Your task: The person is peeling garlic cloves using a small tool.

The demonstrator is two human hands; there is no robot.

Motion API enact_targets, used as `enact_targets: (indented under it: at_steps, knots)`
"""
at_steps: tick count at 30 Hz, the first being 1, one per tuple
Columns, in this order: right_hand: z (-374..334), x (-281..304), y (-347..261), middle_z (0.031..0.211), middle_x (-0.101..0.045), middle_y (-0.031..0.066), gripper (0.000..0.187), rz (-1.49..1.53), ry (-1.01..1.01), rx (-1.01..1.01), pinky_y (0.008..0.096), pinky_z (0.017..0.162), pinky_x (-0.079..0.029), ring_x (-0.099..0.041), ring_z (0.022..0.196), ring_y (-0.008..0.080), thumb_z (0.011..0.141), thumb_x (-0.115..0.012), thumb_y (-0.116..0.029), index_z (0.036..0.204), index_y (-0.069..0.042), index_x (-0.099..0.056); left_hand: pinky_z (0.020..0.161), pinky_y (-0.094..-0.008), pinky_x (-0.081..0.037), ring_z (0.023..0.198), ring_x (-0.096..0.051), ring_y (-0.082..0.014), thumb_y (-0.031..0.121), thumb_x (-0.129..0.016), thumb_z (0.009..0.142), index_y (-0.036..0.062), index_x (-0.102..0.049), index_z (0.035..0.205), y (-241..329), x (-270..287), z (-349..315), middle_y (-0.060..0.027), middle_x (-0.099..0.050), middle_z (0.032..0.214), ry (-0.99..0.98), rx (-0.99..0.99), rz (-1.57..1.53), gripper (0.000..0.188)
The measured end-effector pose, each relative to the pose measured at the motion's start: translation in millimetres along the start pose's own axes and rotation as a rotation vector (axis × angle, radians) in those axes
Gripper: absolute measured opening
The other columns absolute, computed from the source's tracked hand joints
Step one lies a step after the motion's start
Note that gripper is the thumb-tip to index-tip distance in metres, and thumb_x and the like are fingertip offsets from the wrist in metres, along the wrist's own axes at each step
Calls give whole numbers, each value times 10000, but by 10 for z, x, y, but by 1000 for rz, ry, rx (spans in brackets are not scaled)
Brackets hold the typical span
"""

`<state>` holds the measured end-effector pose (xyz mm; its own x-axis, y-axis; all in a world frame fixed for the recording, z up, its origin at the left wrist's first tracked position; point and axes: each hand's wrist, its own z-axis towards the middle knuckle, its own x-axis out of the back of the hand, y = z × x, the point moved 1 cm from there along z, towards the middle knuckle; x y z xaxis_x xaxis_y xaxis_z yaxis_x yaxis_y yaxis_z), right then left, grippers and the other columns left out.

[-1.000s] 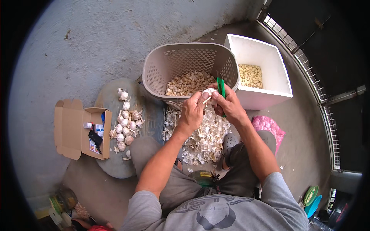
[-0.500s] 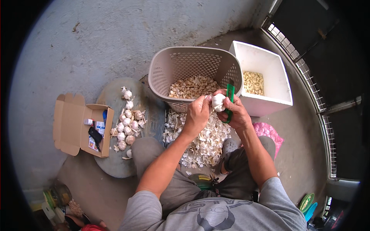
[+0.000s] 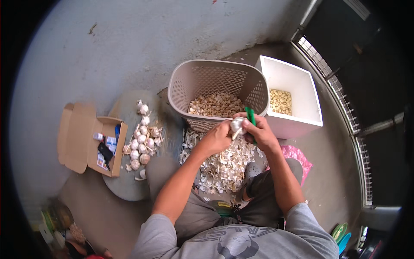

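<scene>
A white garlic bulb (image 3: 236,124) is held up before the near rim of the beige basket (image 3: 174,97), its stem pointing down. My left hand (image 3: 217,139) is closed on the bulb's left side. My right hand (image 3: 261,132) steadies the bulb's right side with thumb and fingers and also grips a slim green cutter (image 3: 250,115), which stands upright; its blade cannot be made out. Peeled-off cloves (image 3: 217,103) cover the basket's floor. Below my hands lies a broad heap of papery garlic skins (image 3: 226,168).
Whole garlic bulbs (image 3: 142,138) lie on a round grey surface (image 3: 125,190) at left, beside an opened cardboard box (image 3: 77,138). A white foam box (image 3: 297,71) holding pale cloves (image 3: 280,102) adjoins the basket. A pink mesh bag (image 3: 297,155) rests by my right leg.
Both hands have come slightly lower and nearer with the garlic bulb. The bulb has turned, so its stem now points down toward me. The view has shifted a little.
</scene>
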<state>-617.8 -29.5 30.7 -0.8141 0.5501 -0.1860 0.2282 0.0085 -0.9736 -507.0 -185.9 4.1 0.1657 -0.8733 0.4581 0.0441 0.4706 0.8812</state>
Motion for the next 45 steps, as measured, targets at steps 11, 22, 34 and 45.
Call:
enact_targets:
  at_steps: [11, 22, 34, 45]
  knots:
    - [41, 95, -12, 780, -604, -63, 414, -17, 66, 14, 201, 466, -290, -402, 545, -4, 1040, -650, -314, 1353, -43, -632, 759, -248, -561, 923, -676, -90, 225, -715, 987, -11, -564, 1400, -9, -29, 149, -27, -693, 1110, -83, 157, -825, 499]
    - [45, -55, -153, 784, -588, -56, 400, -237, 82, 60, 228, 537, -356, -467, 649, 34, 1030, -665, -293, 1309, -10, -623, 526, -226, -491, 601, -566, -51, 295, -580, 1066, -2, -660, 1206, 109, -195, 103, -2, -653, 812, 313, 130, -691, 338]
    - [44, -278, 48, 1074, -690, 52, 368, -229, 96, 241, 282, 877, -521, -612, 1005, 96, 995, -685, -189, 1295, 7, -602, 338, -245, -364, 433, -486, -79, 273, -449, 1095, 54, -557, 966, -74, -218, 140, -9, -565, 699, 591, 216, -725, 276]
    - [134, -98, 5, 962, -671, 22, 357, -227, 170, 126, 254, 757, -500, -604, 887, 84, 997, -706, -240, 1231, 14, -619, 421, -264, -463, 551, -570, -112, 320, -513, 1080, 65, -572, 1069, -108, -203, 129, -43, -663, 833, 383, 211, -1100, 261]
